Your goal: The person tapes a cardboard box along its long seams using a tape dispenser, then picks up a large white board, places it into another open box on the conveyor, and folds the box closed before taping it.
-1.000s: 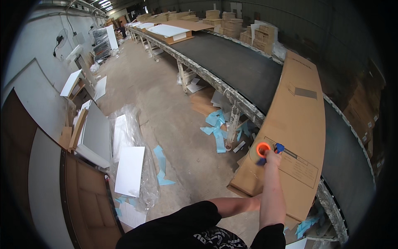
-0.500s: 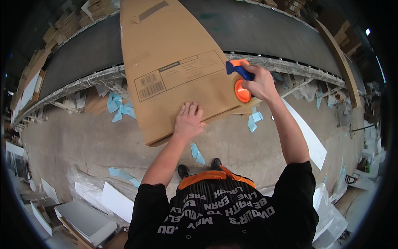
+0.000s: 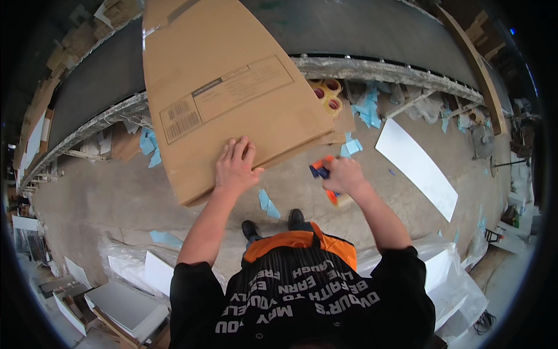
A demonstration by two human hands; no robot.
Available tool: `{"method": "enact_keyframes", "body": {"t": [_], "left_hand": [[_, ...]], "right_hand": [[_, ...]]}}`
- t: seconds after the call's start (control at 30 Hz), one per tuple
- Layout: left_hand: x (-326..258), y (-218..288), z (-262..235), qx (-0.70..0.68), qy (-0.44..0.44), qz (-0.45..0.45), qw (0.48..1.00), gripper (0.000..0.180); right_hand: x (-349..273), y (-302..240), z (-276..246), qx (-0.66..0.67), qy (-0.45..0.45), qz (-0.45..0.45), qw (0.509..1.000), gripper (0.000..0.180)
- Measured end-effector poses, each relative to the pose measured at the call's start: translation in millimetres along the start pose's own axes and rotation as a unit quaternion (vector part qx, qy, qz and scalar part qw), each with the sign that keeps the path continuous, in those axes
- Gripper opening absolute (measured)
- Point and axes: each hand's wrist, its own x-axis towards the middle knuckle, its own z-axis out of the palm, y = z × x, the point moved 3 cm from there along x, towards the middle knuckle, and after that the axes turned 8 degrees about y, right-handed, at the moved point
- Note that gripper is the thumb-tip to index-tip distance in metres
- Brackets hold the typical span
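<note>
Your right hand (image 3: 343, 174), clenched on the orange tape dispenser (image 3: 326, 181), has come off the long cardboard box (image 3: 226, 93) on the conveyor; your left hand (image 3: 235, 166) stays flat, released, on its near end.

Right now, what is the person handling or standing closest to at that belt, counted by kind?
Large cardboard boxes, under the left hand: 1
Orange-and-blue tape dispensers, in the right hand: 1
Spare tape rolls beneath the belt's edge: 3 that I can make out
Long white panels on the floor: 1
Total: 6
</note>
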Motion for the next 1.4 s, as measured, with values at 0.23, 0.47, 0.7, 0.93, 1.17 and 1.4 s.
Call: {"method": "enact_keyframes", "body": {"t": [0.23, 0.47, 0.7, 0.93, 1.17, 1.4], "left_hand": [[-3.3, 1.1, 6.8, 0.009, -0.021, 0.027, 0.999, 0.071], [-49.5, -60.7, -70.5, 0.054, -0.063, 0.035, 0.996, 0.086], [-96.8, -112.6, -51.4, -0.028, 0.057, 0.056, 0.996, 0.079], [-97.6, -102.9, -29.8, -0.082, 0.064, 0.035, 0.994, 0.077], [-96.1, -97.4, -33.1, -0.082, 0.086, 0.045, 0.992, 0.069], [-90.6, -97.1, -37.5, -0.073, 0.094, 0.063, 0.991, 0.071]], "right_hand": [[47.9, -25.5, 83.9, -0.039, -0.018, -0.017, 0.999, 0.036], [-36.5, -51.1, 88.5, 0.051, -0.104, 0.060, 0.992, 0.039], [-17.8, -189.8, -85.4, 0.090, 0.163, -0.078, 0.979, 0.036], [58.6, -261.3, -88.9, 0.023, 0.004, -0.080, 0.997, 0.035], [-37.4, -225.9, 25.4, -0.016, -0.018, -0.035, 0.999, 0.033], [-5.2, -204.9, 119.9, 0.085, -0.046, -0.095, 0.991, 0.041]]}}
